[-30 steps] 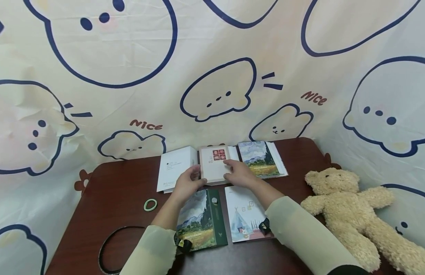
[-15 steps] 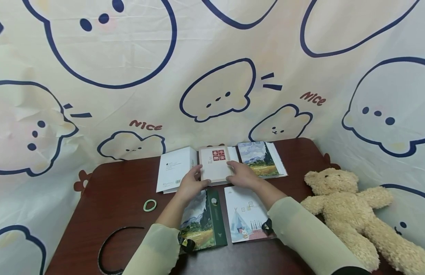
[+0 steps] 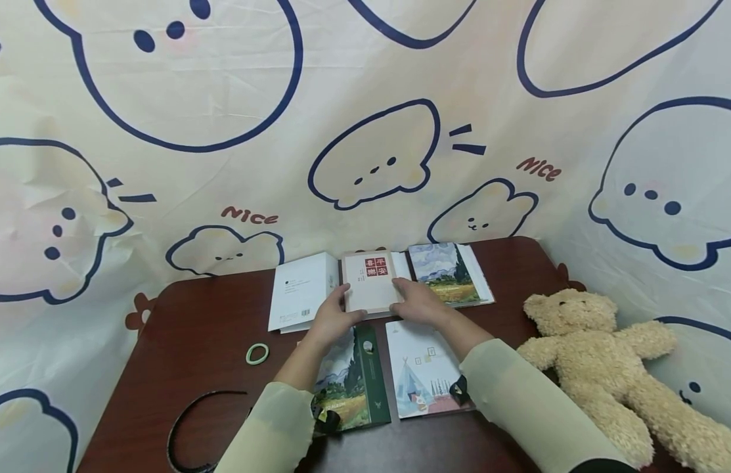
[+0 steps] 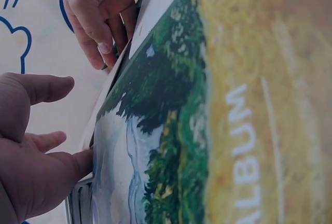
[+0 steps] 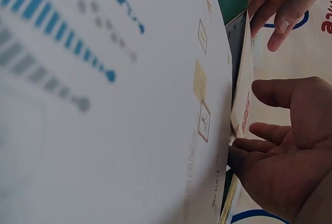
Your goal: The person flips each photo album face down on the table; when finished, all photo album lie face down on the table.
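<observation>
A cream book with red square characters lies flat at the back middle in the head view. My left hand is at its lower left corner, thumb and fingers spread along its edges. My right hand is at its right edge, fingers loosely extended. In the left wrist view, the left hand has thumb and fingers apart, with a photo album filling the foreground. In the right wrist view, the right hand is likewise spread, beside a white illustrated book. Neither hand plainly grips the book.
A white book stands left of the cream one, a landscape-covered book right of it. Nearer are the green-spined album and the tent-picture book. A green ring, a black band and a teddy bear flank them.
Both hands have shifted slightly to the right. The right thumb has slid off the cream book's face to its right edge. The books look unmoved.
</observation>
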`<state>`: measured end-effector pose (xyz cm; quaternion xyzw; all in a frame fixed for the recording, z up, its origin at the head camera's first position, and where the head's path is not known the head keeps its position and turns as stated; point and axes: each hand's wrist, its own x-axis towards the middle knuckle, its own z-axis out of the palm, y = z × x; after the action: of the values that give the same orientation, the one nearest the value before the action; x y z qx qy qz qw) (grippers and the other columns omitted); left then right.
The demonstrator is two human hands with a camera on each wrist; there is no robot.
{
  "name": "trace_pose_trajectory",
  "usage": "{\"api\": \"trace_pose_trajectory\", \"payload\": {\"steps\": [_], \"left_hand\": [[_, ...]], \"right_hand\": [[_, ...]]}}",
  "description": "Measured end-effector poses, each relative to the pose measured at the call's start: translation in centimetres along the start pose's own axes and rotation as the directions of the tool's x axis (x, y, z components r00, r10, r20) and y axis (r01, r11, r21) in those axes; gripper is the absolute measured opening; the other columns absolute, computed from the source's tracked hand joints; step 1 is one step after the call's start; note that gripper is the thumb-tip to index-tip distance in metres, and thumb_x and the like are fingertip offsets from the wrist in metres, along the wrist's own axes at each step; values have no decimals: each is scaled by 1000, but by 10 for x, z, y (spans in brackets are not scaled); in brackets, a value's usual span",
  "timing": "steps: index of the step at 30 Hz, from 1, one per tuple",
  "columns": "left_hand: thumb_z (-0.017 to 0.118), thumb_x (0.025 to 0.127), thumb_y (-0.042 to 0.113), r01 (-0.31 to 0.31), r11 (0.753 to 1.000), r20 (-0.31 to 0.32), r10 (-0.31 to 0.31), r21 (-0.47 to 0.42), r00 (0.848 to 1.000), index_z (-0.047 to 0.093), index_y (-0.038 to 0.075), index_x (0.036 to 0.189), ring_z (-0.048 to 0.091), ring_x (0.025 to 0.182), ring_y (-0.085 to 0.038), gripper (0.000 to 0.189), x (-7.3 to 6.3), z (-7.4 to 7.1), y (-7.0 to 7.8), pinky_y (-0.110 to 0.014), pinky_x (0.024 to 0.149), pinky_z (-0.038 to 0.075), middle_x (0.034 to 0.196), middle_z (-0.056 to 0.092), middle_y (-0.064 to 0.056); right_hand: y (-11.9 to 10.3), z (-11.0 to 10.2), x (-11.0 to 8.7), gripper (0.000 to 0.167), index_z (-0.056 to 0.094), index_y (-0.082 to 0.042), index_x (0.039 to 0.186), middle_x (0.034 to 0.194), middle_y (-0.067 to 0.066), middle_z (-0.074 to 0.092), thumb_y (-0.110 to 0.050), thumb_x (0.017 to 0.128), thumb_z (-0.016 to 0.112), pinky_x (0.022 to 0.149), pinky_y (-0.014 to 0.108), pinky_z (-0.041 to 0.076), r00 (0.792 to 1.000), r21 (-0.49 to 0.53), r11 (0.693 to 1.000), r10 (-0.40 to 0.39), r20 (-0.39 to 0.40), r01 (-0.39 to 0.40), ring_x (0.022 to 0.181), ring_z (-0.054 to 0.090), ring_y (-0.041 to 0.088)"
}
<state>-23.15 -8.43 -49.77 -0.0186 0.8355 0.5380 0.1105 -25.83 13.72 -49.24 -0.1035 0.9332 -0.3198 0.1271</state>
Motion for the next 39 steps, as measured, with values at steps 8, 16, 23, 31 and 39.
{"api": "trace_pose_trajectory", "payload": {"steps": [8, 16, 23, 31, 39], "left_hand": [[76, 90, 20, 2, 1000, 4, -2, -2, 1000, 35, 6, 160, 44, 144, -42, 82, -1, 1, 3, -56, 115, 39, 160, 39, -25], [75, 92, 18, 2, 1000, -12, -3, -26, 1000, 37, 7, 160, 46, 143, -40, 79, -3, -1, 6, -57, 115, 40, 161, 40, -23], [74, 94, 16, -9, 997, -11, 8, -71, 1000, 38, 9, 160, 50, 139, -39, 76, -8, -5, 11, -54, 108, 47, 162, 38, -22], [73, 95, 15, -23, 994, -33, 20, -104, 999, 40, 12, 159, 52, 138, -40, 72, -13, -11, 16, -52, 102, 53, 161, 40, -20], [73, 94, 17, -41, 994, -66, 35, -103, 997, 42, 14, 158, 51, 139, -41, 71, -19, -20, 21, -52, 101, 54, 159, 43, -17]], "right_hand": [[0, 1, 1, 70, 45, -7, 156, 155, 15, 51, -26, 94, 71, 118, 47, 37, 1000, 8, 999, 31, 6, -31, 144, 47, 34], [-2, 4, 1, 69, 45, -5, 156, 155, 15, 51, -26, 96, 69, 117, 46, 39, 1000, -37, 999, 9, 8, -9, 143, 48, 34], [-3, 4, 2, 67, 46, -6, 156, 153, 16, 52, -27, 96, 69, 116, 48, 41, 1000, -37, 999, 18, 11, -17, 142, 49, 35], [-5, 5, 2, 67, 48, -8, 155, 152, 15, 54, -29, 95, 69, 115, 48, 42, 1000, -11, 1000, 16, 6, -16, 140, 51, 35], [-8, 9, 3, 66, 49, -12, 155, 154, 14, 53, -31, 95, 68, 115, 49, 42, 1000, 30, 1000, -2, 6, 2, 141, 49, 34]]}}
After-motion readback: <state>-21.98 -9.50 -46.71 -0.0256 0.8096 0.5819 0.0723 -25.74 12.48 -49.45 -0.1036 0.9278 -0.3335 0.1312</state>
